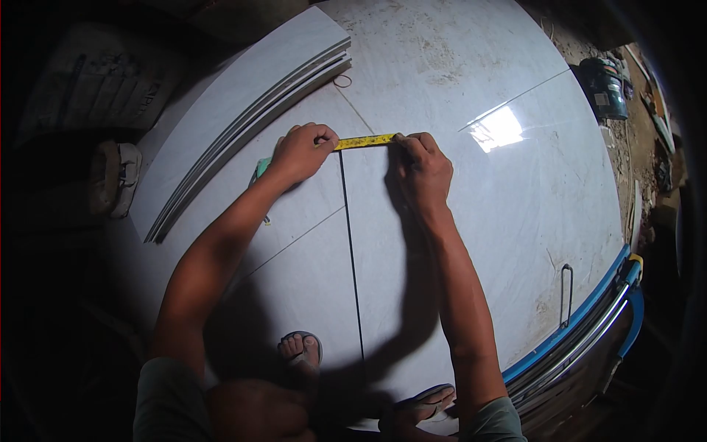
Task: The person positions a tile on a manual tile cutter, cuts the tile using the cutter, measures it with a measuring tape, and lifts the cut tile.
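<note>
A yellow tape measure blade (pixel 366 142) stretches between my two hands, low over the pale tiles (pixel 398 243). My left hand (pixel 302 153) is closed on the blade near its case; a green part of the case (pixel 262 168) shows behind the wrist. The blade's other end is pinched in the fingers of my right hand (pixel 426 169). A dark gap line (pixel 350 243) between tiles runs down from just under the blade toward my feet.
Stacked cut tile strips (pixel 250 96) lie at the upper left. A blue tile cutter (pixel 571 324) with metal rails is at the lower right. A dark bucket (pixel 604 88) stands at the upper right, and an open sack (pixel 115 179) at the far left. My sandalled feet are below.
</note>
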The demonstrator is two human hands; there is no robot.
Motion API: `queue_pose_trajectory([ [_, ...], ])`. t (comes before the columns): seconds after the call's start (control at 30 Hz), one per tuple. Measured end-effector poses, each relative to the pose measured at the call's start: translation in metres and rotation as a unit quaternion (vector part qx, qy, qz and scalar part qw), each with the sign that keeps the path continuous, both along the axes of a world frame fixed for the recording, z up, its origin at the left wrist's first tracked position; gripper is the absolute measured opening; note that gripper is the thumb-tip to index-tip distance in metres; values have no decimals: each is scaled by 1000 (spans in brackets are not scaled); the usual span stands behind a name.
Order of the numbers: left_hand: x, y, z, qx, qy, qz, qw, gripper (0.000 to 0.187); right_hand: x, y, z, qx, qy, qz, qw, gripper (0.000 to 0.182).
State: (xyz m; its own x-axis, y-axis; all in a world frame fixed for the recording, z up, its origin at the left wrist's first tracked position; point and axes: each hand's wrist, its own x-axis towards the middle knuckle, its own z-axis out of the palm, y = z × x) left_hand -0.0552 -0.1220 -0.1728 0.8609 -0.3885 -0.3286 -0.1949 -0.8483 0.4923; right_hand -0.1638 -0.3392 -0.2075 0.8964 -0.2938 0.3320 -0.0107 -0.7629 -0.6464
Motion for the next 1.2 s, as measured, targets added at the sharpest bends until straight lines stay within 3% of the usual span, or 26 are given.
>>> queue_pose_trajectory([
  [0.27, 1, 0, 0, -8, -8, 0, 1000, 21, 1, 2, 3, 7, -2, -2, 1000, 22],
  [0.33, -4, 2, 0, -19, -13, 7, 1000, 20, -3, 8, 9, 0, 25, -11, 1000, 19],
  [0.37, -2, -2, 4, -11, 44, 34, 998, 19, -1, 6, 16, -10, 31, -17, 999, 17],
  [0.4, -5, 0, -1, 0, -7, 17, 1000, 17, -1, 6, 15, 10, 14, -14, 1000, 11],
  [0.47, -3, 8, -18, -19, 3, 10, 1000, 16, -2, 8, 15, -6, 17, -25, 1000, 3],
  [0.73, -7, 1, 4, 3, -9, -3, 1000, 17, 0, 5, 13, 2, 11, -20, 1000, 12],
  [1.2, -6, 1, 3, 10, -10, -4, 1000, 18, 3, 5, 19, 9, -2, -28, 1000, 8],
])
